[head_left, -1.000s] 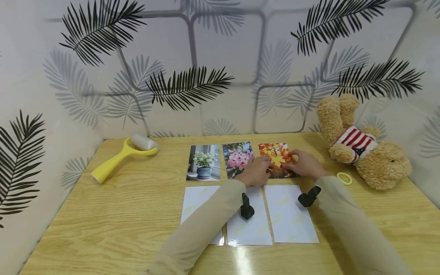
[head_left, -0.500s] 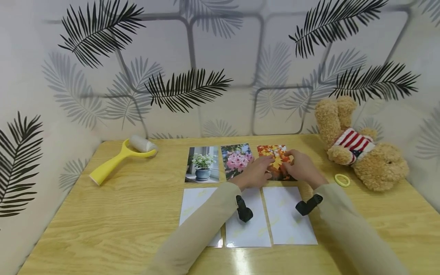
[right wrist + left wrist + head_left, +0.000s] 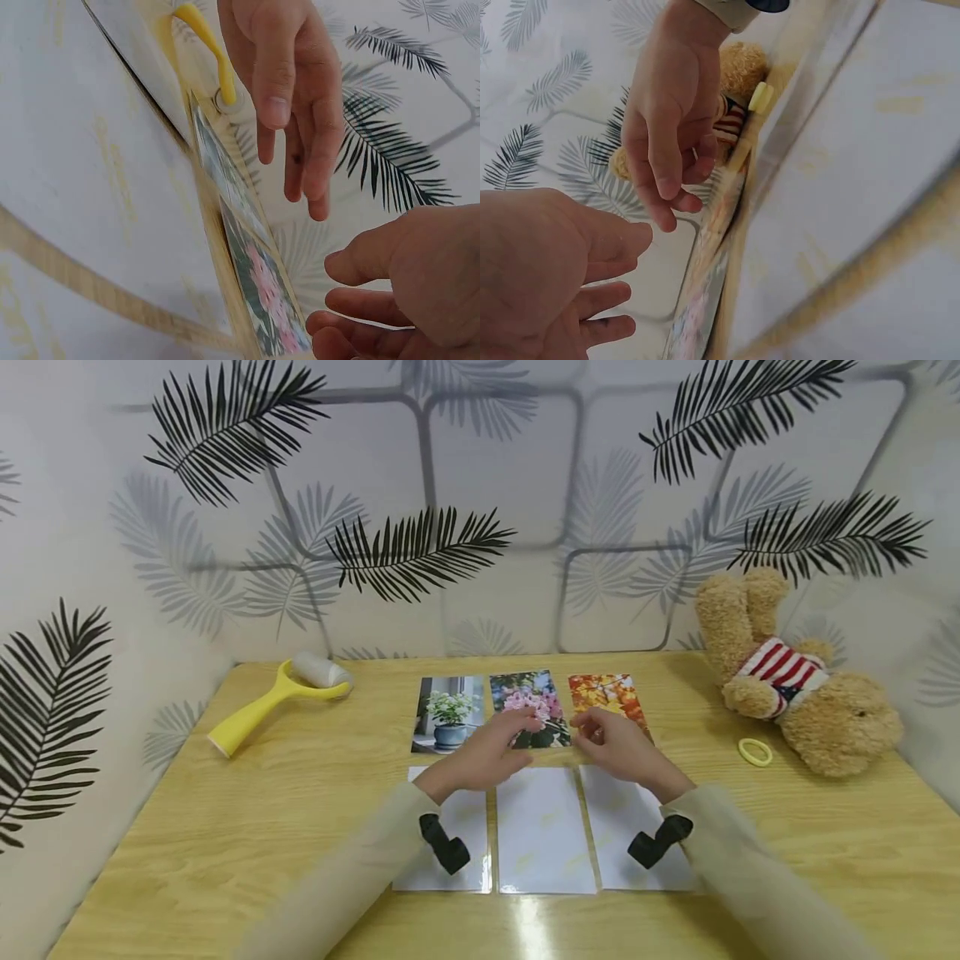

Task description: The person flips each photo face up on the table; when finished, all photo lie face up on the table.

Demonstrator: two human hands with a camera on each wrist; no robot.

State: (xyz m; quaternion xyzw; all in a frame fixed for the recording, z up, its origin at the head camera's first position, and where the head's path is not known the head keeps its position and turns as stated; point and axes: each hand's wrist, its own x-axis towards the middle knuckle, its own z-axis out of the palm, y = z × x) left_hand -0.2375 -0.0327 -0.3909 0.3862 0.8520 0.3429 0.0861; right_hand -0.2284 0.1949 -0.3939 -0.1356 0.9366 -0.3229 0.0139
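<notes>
Both hands hover over the cards with nothing held. My left hand (image 3: 487, 756) hangs between the potted-plant photo (image 3: 447, 706) and the pink-flower photo (image 3: 528, 689), fingers loosely bent. Facing it, my right hand (image 3: 621, 750) partly covers the autumn-leaf photo (image 3: 606, 689). These three photos lie in a back row. In front are three white sheets with faint yellow marks: a left sheet (image 3: 468, 868), a middle sheet (image 3: 546, 831) and a right sheet (image 3: 630, 864). The left wrist view shows a gap between the left fingers (image 3: 611, 300) and the right hand.
A yellow-handled lint roller (image 3: 277, 697) lies at the back left of the wooden table (image 3: 262, 835). On the right a teddy bear (image 3: 787, 672) in a striped top lies on its side, near a pale yellow ring (image 3: 754, 752). Behind stands a leaf-patterned wall (image 3: 495, 468).
Both hands have come off the autumn-leaf photo and drawn back toward the body. The left hand has also shifted left, uncovering more of the pink-flower photo. The cards look unmoved.
</notes>
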